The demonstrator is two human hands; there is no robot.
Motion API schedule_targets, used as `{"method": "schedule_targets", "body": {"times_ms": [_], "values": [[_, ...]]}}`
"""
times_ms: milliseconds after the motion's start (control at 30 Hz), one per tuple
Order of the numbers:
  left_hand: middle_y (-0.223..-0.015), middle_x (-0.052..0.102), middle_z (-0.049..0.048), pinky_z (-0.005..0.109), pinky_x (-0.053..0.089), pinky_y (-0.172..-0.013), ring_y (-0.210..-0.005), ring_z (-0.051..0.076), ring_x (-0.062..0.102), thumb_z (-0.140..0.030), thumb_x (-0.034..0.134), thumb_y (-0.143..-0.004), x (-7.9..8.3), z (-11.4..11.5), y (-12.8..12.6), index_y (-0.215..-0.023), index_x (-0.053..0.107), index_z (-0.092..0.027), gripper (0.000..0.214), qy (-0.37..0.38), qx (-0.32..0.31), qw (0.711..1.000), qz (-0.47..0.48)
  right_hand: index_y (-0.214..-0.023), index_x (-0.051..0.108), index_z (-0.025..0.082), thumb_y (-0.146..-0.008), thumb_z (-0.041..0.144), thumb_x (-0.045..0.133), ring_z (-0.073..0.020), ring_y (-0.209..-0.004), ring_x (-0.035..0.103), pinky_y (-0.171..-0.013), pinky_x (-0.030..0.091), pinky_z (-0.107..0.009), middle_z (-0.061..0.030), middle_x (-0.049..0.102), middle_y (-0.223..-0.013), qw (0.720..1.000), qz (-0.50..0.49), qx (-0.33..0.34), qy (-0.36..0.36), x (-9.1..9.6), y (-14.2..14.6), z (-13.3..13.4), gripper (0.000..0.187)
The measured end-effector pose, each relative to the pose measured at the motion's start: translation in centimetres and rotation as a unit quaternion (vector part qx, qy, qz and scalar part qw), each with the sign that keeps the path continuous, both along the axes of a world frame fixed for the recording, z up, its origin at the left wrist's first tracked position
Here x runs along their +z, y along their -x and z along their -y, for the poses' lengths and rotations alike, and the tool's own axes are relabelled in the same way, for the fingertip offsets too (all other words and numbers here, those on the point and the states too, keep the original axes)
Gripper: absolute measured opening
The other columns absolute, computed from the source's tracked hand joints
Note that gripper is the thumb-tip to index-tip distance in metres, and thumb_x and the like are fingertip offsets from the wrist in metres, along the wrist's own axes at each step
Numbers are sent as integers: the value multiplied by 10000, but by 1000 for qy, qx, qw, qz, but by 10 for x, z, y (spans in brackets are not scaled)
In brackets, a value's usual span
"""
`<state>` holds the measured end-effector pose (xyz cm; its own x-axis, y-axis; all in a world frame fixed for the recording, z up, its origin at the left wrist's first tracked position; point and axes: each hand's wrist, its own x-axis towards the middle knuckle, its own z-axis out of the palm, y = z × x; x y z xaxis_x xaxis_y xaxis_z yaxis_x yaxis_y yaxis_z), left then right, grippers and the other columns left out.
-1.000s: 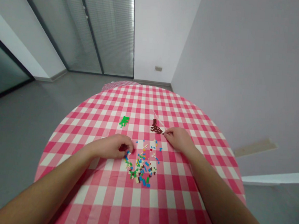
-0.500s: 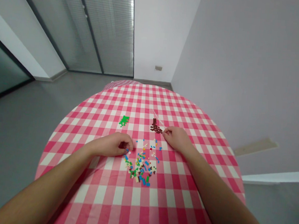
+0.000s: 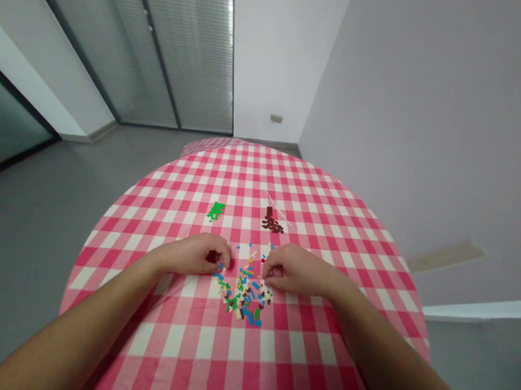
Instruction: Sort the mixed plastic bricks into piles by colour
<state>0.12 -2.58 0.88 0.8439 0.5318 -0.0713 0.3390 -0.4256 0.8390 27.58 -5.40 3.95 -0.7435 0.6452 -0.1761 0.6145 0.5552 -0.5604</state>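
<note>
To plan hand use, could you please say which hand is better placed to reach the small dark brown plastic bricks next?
Probably the right hand: beside the loose multicoloured bricks, it is closer to the dark brown bricks. The left hand is farther left, nearer the small green bricks.

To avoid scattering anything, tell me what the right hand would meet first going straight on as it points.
The right hand would probably meet the mixed-colour pieces first, just past its fingers; its height above the tablecloth is hard to judge.

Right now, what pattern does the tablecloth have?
The tablecloth is checked in pink-red and white, seen best in the head view.
</note>
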Motion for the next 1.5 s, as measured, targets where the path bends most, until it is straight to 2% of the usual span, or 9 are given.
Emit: {"method": "schedule_targets", "body": {"times_ms": [167,333,500,733,833,1000,1133,1233,1500], "values": [[-883,634,31,241,466,-684,-754,134,575,-31,529,-725,-3,-1,1,-877,667,-149,237,22,3,1000,10,-811,750,198,-722,93,606,-143,-708,610,-647,403,-241,-13,732,-797,997,51,46,22,1,8,9,200],[-930,651,47,272,484,-745,-820,156,601,-30,528,-706,-4,0,-2,-846,658,-144,222,43,25,999,19,-828,745,207,-739,139,611,-148,-678,582,-628,382,-255,-11,719,-773,996,78,51,8,-4,10,10,175],[-937,658,51,294,493,-768,-840,166,611,-39,531,-703,-4,0,-3,-830,649,-146,203,54,27,998,21,-726,681,191,-714,123,576,-125,-596,508,-589,346,-256,-10,663,-706,995,87,47,0,-9,11,14,126],[-916,663,47,299,493,-761,-829,167,610,-47,536,-704,-4,0,-4,-803,638,-149,176,49,24,998,25,-620,580,175,-663,94,557,-103,-558,463,-571,336,-247,11,592,-619,998,33,43,-15,-9,12,13,94],[-913,664,47,298,492,-760,-826,165,610,-53,538,-706,-4,0,-5,-797,635,-150,165,50,21,998,28,-649,608,172,-685,85,559,-95,-562,507,-559,356,-223,17,608,-624,999,-42,-4,2,-6,8,8,107],[-924,666,55,302,494,-750,-817,167,609,-71,553,-713,-3,0,-6,-812,637,-150,152,49,29,998,21,-725,632,176,-741,163,614,-115,-599,576,-567,425,-218,0,644,-658,969,-167,-180,6,-13,-6,-12,28],[-898,658,47,305,493,-759,-807,163,604,-79,560,-713,-2,0,-5,-805,640,-152,142,47,26,998,16,-733,650,178,-729,123,608,-132,-621,584,-552,423,-232,-20,671,-692,944,-149,-291,-50,-23,-15,-27,70],[-890,653,45,300,492,-758,-803,160,602,-82,563,-713,-2,0,-5,-810,642,-151,142,41,23,999,12,-763,684,180,-734,96,598,-150,-667,614,-575,428,-246,-36,704,-738,942,-88,-313,-80,-28,-21,-33,125],[-897,655,47,297,496,-747,-793,155,598,-83,577,-724,-4,-1,-4,-821,642,-156,137,31,13,999,26,-865,745,203,-825,186,571,-190,-792,666,-672,457,-295,-61,757,-898,952,24,-282,-114,-29,-22,-34,179]]}}
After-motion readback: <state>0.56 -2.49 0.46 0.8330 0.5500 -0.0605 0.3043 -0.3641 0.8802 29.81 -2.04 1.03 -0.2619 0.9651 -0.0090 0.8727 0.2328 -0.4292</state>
